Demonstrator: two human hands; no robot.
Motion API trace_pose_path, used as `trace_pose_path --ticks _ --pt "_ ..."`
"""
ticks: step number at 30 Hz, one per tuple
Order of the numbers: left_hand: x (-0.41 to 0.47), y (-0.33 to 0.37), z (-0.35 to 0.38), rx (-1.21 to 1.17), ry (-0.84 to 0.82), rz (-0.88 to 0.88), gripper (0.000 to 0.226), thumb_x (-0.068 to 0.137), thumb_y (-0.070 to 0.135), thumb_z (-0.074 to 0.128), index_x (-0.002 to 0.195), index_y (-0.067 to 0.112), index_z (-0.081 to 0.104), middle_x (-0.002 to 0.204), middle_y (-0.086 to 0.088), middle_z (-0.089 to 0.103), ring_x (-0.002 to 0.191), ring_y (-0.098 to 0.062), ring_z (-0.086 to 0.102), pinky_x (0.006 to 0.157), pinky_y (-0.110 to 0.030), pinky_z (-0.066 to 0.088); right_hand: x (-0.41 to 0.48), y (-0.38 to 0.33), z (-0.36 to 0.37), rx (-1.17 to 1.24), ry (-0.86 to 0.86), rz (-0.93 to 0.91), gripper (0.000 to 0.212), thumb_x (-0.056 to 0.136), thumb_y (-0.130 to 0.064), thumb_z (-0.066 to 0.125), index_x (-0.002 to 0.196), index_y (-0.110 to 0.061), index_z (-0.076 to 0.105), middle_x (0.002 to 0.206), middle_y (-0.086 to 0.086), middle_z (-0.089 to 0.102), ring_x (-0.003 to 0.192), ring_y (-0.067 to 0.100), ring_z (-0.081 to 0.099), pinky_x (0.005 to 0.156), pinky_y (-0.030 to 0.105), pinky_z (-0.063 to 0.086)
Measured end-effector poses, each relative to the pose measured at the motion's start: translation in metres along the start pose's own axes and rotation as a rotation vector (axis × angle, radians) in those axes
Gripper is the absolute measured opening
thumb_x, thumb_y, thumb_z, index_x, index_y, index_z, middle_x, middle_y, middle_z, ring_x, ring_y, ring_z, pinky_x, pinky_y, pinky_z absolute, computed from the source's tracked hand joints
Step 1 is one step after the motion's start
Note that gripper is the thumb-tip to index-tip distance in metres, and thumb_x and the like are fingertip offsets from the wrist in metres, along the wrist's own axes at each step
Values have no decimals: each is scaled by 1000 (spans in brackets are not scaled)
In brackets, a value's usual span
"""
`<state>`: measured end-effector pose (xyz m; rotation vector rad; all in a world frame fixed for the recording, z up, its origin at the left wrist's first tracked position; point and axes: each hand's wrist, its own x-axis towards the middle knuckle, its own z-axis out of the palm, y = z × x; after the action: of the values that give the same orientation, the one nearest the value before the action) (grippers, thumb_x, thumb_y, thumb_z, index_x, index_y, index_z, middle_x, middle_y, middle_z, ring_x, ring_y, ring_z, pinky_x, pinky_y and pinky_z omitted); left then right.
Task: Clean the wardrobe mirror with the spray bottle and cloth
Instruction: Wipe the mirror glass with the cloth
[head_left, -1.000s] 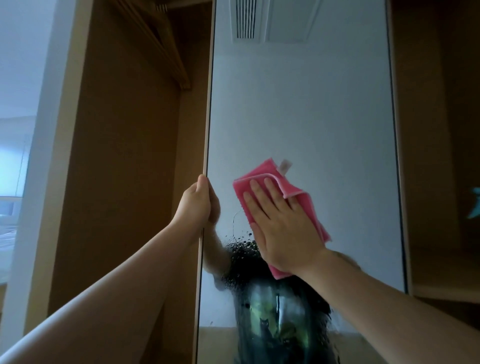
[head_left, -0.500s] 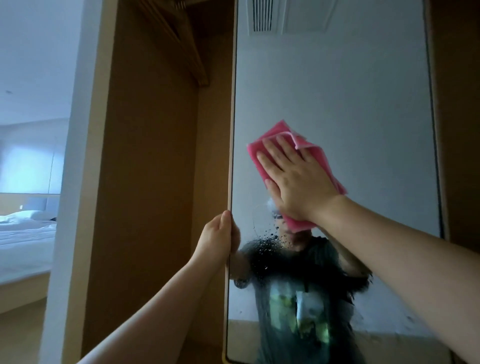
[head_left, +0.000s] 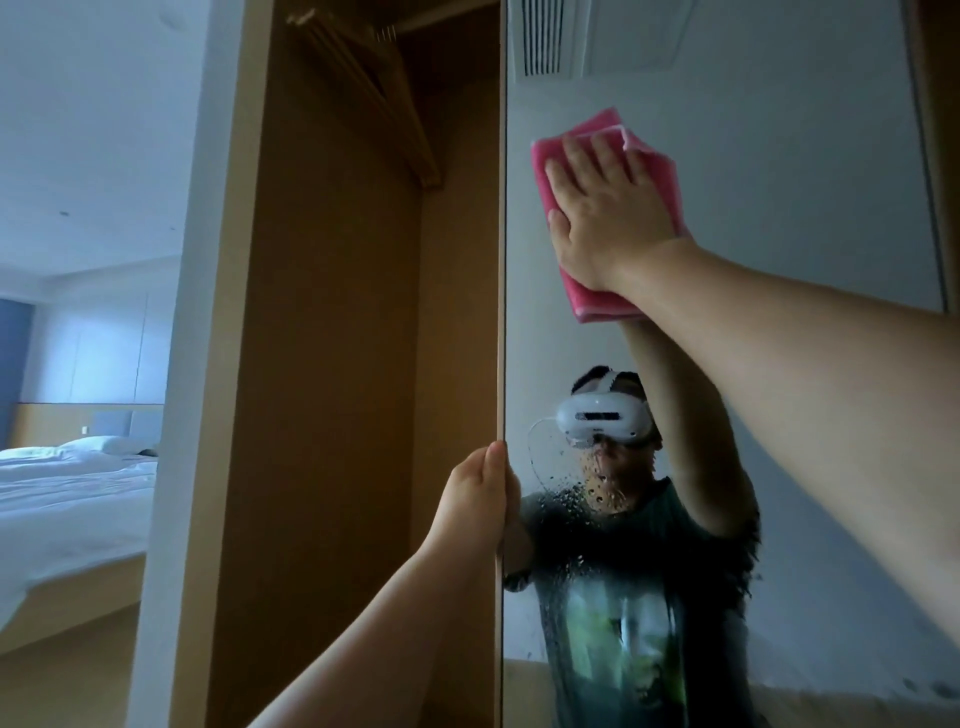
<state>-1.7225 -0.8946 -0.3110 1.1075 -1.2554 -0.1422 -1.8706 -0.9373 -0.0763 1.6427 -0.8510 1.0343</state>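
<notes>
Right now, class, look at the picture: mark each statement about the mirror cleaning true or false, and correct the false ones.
1. The right hand lies flat on the folded pink cloth, pressing it to the wardrobe mirror. True.
2. The left hand holds a spray bottle. False: it grips the mirror's left edge; no bottle shows.
3. Spray droplets cling to the glass below the cloth. True.
4. The cloth is at the mirror's bottom edge. False: it is high up, above the droplets.
</notes>
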Motion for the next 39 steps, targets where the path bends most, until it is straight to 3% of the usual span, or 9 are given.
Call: trace_pose_path --ticks 11,16,21,23,26,28,31,36,39 --pt "-2 2 2 2 7 3 49 103 35 31 74 4 58 63 -11 59 55 -19 52 54 -27 47 -38 -27 9 44 30 -157 60 99 -38 12 153 -12 19 158 12 23 146 35 16 119 52 13" --pt "-2 2 3 -33 29 -21 46 102 34 34 72 7 55 62 -12 58 53 -20 51 49 -24 44 -75 -49 19 50 32 -212 60 99 -38 15 151 -9 24 157 13 26 146 36 17 118 52 13" --pt "-2 2 3 -25 51 -32 42 102 34 36 74 9 55 55 3 52 46 -5 47 43 -13 39 -124 -71 29 102 14 -237 61 99 -38 16 152 -7 21 158 16 21 147 36 11 117 52 12" --pt "-3 2 2 -45 26 -65 43 102 36 36 79 7 57 59 3 51 51 -3 48 49 -13 41 -150 -78 33 133 -12 -256 62 99 -38 11 152 -6 18 158 17 17 147 37 6 116 53 11" --pt "-6 -1 3 -118 -22 -131 48 103 37 35 100 -5 59 81 -12 58 75 -20 55 74 -36 51 -186 -85 41 140 -56 -329 65 100 -40 -2 152 -5 14 159 20 10 147 39 0 116 55 10" --pt "-10 -7 4 -108 -31 -170 51 103 37 34 100 -7 59 85 -16 58 79 -23 56 81 -43 52 -199 -85 44 137 -73 -349 67 99 -41 -6 152 -5 14 159 19 9 147 38 0 116 55 10" --pt "-25 -23 3 -76 -61 -257 50 102 39 33 94 -1 62 77 -10 55 71 -19 54 66 -30 48 -203 -84 43 163 -78 -329 60 101 -39 10 153 -9 14 159 15 8 148 35 -1 117 54 11" --pt "-43 -41 1 -133 -91 -342 44 102 41 33 92 8 58 82 -12 55 72 -23 55 63 -35 45 -201 -82 37 166 -45 -334 58 99 -36 26 151 -10 26 158 15 20 147 36 9 118 53 11" --pt "-54 -48 0 -95 -90 -369 46 102 43 32 89 10 62 72 -5 56 60 -13 55 56 -28 43 -197 -79 33 156 -32 -316 57 98 -37 27 150 -12 30 157 13 25 146 35 15 119 51 8"
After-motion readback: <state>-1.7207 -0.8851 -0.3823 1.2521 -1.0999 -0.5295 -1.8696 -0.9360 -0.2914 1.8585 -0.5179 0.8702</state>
